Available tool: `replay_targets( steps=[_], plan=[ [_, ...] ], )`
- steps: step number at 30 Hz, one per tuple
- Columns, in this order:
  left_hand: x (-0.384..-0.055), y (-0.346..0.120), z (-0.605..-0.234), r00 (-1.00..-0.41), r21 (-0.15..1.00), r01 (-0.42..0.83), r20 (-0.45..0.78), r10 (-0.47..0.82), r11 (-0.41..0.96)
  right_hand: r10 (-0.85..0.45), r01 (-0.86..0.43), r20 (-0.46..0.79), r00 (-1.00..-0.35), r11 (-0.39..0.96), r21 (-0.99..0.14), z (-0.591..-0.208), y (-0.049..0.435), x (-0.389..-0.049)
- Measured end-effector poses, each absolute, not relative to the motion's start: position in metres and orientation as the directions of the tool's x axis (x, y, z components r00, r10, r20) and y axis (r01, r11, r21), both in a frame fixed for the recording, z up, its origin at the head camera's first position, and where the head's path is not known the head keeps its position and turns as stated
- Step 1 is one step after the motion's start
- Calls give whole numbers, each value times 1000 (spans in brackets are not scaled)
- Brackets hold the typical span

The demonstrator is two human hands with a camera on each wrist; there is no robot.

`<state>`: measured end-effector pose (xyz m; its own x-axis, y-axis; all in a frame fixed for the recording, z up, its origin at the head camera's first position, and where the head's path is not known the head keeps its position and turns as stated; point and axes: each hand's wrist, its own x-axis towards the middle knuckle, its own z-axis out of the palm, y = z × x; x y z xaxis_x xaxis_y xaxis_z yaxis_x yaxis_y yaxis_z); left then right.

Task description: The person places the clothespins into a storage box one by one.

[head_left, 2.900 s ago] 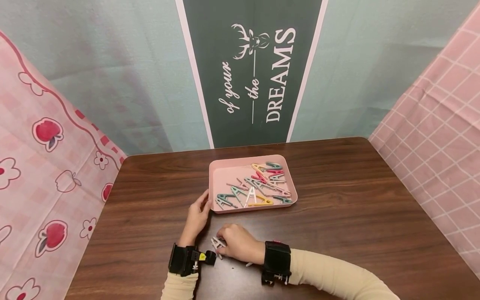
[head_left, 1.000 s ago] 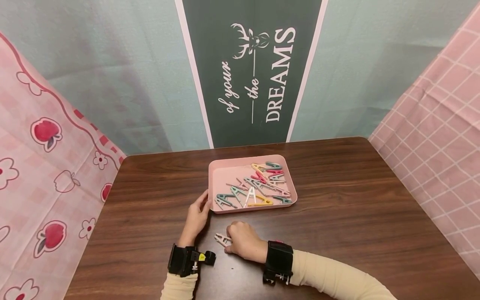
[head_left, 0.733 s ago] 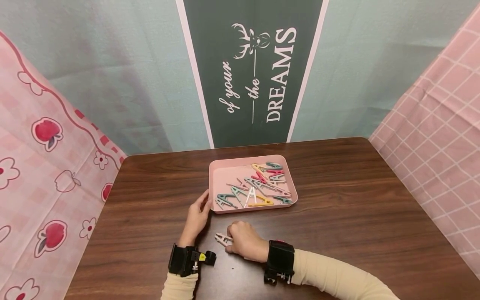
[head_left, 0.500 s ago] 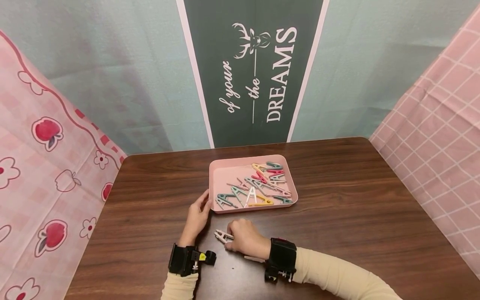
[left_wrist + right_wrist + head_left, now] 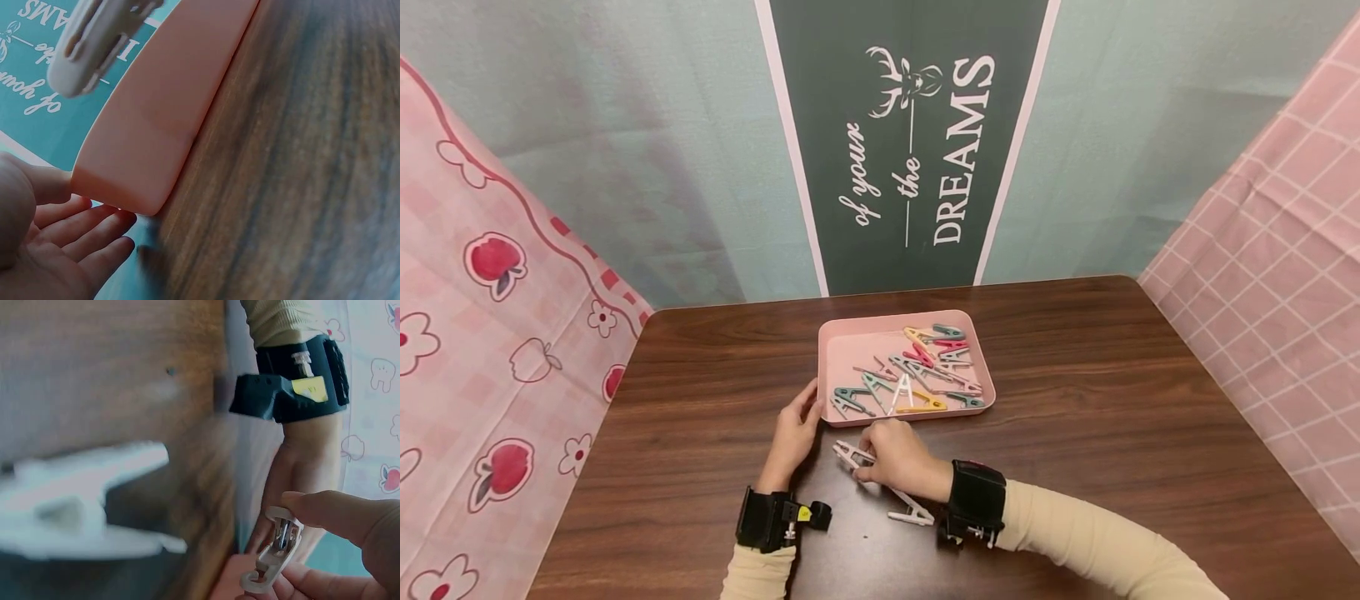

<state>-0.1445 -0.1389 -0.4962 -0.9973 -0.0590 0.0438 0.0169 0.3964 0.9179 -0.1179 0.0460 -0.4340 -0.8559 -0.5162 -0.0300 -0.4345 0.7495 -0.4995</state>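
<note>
My right hand (image 5: 901, 457) pinches a pale clothespin (image 5: 853, 455) between thumb and fingers, just short of the tray's near side. Its metal spring shows in the right wrist view, and one end of it enters the left wrist view at upper left. Below that hand, a second whitish clothespin (image 5: 913, 512) lies on the table, large and blurred in the right wrist view. My left hand (image 5: 792, 433) rests against the left near corner of the pink tray (image 5: 853, 343), thumb on its wall (image 5: 147, 125) and fingers extended along the corner.
Several clothespins in teal, pink, white, grey and yellow lie in the tray, mostly to its right and front. A yellow clothespin (image 5: 923, 403) is at the near wall. The brown wooden table (image 5: 1075, 400) is bordered by printed cloths (image 5: 685, 150).
My right hand has lifted the pale clothespin and moved it up toward the tray. The second clothespin, mostly hidden behind the hand earlier, now shows. My left hand and the tray have stayed put.
</note>
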Motion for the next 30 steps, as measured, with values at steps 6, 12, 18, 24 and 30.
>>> replay_targets(
  steps=[6, 12, 18, 24, 30],
  plan=[
    [-144, -139, -497, -997, 905, 31, 57, -49, 423, -540, -469, 2, -842, 729, -499, -422, 48, -129],
    [-144, -139, -497, -997, 905, 26, 56, -57, 424, -548, -473, 15, -837, 708, -525, -415, 49, -139],
    [-145, -139, -497, -997, 924, 20, 45, -57, 382, -534, -439, -12, -846, 708, -553, -412, 51, -147],
    [-145, -139, -497, -997, 934, 22, 45, -55, 357, -524, -428, -16, -851, 712, -557, -409, 51, -154],
    [-145, -139, -496, -997, 932, 28, 52, -59, 361, -507, -428, -11, -862, 738, -522, -405, 52, -163]
  ],
)
